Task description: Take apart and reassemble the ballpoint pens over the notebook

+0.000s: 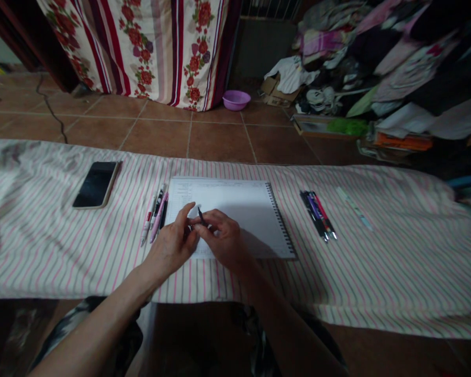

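Observation:
My left hand (178,231) and my right hand (223,236) meet over the left half of an open spiral notebook (251,204). A dark pen (201,215) sticks up from between the right thumb and fingers. The left index finger points outward, while its thumb and other fingers close in against the right fingertips; what they pinch is hidden. Left of the page lies a group of several pens (155,215), among them a pink and a white one. On the right are more pens (317,213), black, purple and red.
A striped cloth (396,272) covers the low table. At the left a smartphone (96,184) lies screen up, and at the right a pale patterned strip, perhaps a ruler (355,208). Beyond are a purple basin (236,100), a floral curtain (165,52) and heaped clothes (400,68).

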### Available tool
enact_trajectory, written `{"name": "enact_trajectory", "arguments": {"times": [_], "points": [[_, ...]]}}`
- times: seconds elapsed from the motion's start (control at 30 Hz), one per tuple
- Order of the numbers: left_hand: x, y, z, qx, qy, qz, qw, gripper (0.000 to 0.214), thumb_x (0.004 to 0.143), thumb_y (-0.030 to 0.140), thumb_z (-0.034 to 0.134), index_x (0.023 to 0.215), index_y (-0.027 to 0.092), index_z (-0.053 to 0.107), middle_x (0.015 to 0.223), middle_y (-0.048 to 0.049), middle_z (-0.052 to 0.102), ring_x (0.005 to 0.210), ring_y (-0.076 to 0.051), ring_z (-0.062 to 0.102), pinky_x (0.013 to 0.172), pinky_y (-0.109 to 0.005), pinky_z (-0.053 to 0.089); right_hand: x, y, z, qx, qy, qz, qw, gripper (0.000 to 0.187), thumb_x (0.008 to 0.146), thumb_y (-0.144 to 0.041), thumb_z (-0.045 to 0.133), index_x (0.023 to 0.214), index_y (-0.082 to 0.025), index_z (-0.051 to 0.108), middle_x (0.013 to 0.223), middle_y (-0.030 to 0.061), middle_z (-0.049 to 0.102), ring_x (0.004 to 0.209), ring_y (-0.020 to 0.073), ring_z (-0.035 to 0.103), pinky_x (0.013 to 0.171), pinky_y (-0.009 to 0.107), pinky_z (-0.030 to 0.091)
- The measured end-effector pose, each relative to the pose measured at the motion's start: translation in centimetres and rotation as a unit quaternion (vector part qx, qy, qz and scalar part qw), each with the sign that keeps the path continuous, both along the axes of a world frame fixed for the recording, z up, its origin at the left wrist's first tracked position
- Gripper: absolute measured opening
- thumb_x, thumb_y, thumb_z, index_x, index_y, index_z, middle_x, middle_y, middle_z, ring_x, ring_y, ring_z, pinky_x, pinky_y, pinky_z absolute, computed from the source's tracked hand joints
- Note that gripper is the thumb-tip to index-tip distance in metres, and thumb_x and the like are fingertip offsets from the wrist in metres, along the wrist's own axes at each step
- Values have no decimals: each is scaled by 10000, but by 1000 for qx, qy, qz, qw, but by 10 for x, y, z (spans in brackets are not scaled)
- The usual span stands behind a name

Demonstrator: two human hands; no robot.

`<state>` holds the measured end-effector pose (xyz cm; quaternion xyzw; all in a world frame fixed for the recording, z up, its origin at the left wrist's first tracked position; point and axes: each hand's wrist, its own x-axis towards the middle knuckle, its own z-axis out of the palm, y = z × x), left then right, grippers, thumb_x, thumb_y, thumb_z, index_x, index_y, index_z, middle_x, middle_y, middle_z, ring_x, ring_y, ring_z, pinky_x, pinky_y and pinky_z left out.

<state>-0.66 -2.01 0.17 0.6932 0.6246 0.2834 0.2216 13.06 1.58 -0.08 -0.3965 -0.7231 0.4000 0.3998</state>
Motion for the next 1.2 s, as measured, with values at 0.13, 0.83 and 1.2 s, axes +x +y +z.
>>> {"name": "enact_trajectory", "arguments": {"times": [0.13,0.83,1.2], "points": [[0,-1,-2,-1,3,-7,1000,533,825,232,423,1323,159,248,971,-114,674,825,-209,653,690,-333,499,0,0,0,5,-22,0,1000,137,772,-187,543,814,-224,668,798,27,628,753,148,576,640,261,444],[1,0,3,-8,-76,29,997,197,817,282,457,981,228,363,812,-34,652,674,-172,637,598,-272,448,0,1,4,-42,63,-43,996,123,769,-203,546,812,-195,661,814,22,661,722,117,618,617,206,484],[-1,1,0,-16,-77,30,996,178,807,312,484,907,236,359,744,-16,623,621,-163,626,549,-243,420,-1,1,5,-74,70,-60,993,130,762,-223,545,810,-184,659,799,24,674,702,117,630,637,214,488]]}}
